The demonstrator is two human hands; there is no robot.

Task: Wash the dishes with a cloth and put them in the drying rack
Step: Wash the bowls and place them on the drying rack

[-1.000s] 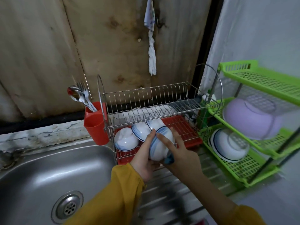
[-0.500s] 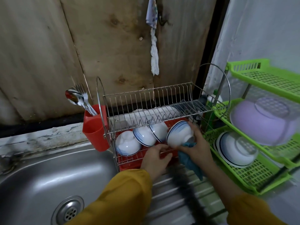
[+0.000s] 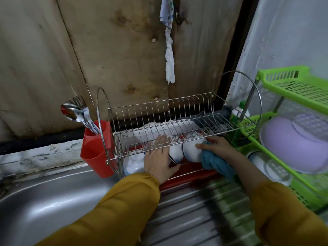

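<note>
A two-tier wire drying rack (image 3: 159, 110) stands on a red tray (image 3: 188, 174) beside the sink. White bowls with blue rims lie upturned in its lower tier: one at the left (image 3: 133, 164), one in the middle (image 3: 175, 153), one at the right (image 3: 192, 151). My left hand (image 3: 158, 157) reaches under the upper tier, and its straight fingers rest on the bowls in the middle. My right hand (image 3: 216, 148) touches the right bowl with its fingertips while holding a bunched blue cloth (image 3: 214, 162) under the palm.
A red cup (image 3: 94, 151) with spoons and forks (image 3: 76, 110) hangs on the rack's left end. The steel sink (image 3: 44, 201) lies at the left, the ridged drainboard (image 3: 186, 210) below. A green plastic shelf (image 3: 292, 86) at the right holds a purple bowl (image 3: 291, 144) and a white bowl (image 3: 266, 166).
My right hand has carried the bowl into the lower tier and set it down at the right. My left hand let go of it and moved onto the bowls in the rack.
</note>
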